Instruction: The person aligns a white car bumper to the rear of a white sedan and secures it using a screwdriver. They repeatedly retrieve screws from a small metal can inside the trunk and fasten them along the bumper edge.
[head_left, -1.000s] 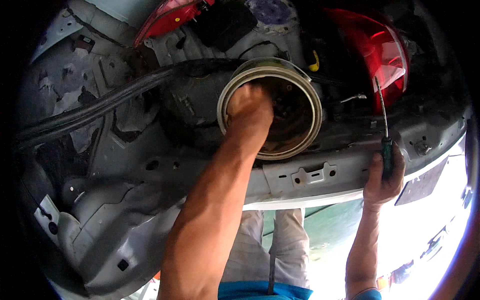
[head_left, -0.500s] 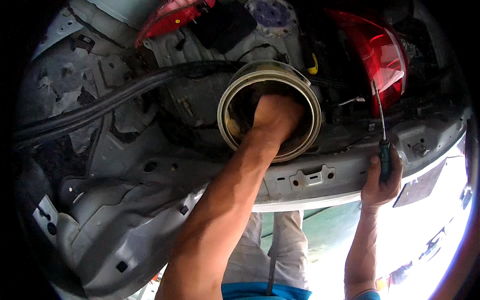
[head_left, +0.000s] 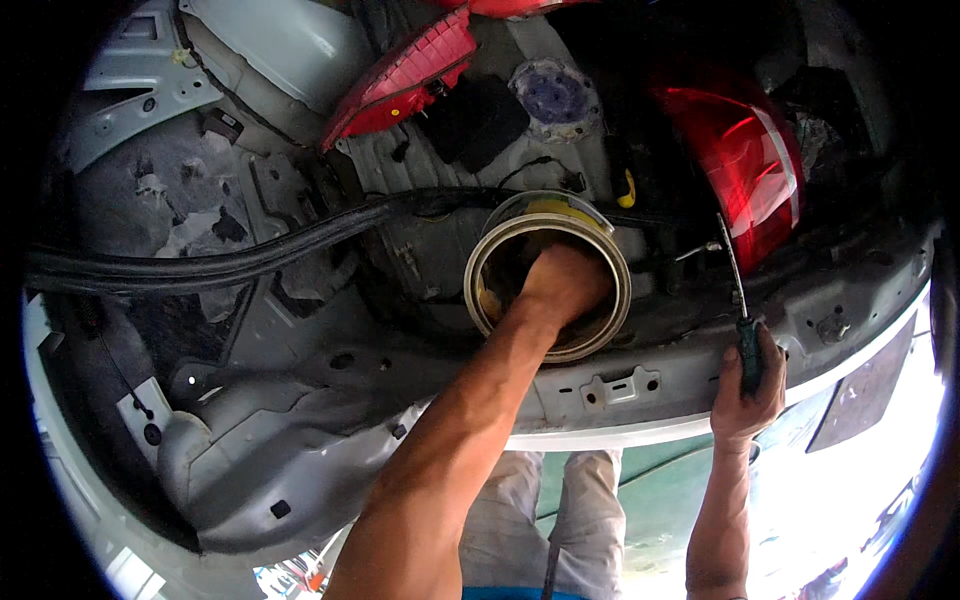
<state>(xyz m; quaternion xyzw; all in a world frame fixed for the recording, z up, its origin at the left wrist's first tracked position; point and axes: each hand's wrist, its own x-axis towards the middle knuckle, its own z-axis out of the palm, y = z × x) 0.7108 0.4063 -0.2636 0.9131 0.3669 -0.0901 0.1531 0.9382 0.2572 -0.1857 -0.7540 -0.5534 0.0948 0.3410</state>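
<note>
My left hand (head_left: 568, 283) reaches down inside a round metal can (head_left: 478, 262) standing in the car's rear body. Its fingers are hidden within the can, so what they touch does not show. My right hand (head_left: 750, 392) is wrapped round the dark green handle of a screwdriver (head_left: 738, 280), whose long shaft points up and away from me. The screwdriver's tip lies in front of a red tail light (head_left: 745, 170). A small metal tool (head_left: 698, 250) rests between the can and the screwdriver, its kind unclear.
A thick black rubber strip (head_left: 250, 257) runs from the left edge to behind the can. Another red tail light (head_left: 410, 75) lies at the far side near a dark block (head_left: 478, 125). A yellow-handled item (head_left: 627, 188) lies beyond the can. The grey body panel (head_left: 690, 378) crosses in front.
The whole view has shifted, so the scene appears lower. My left hand remains inside the can. My right hand still holds the screwdriver, now a little nearer the can.
</note>
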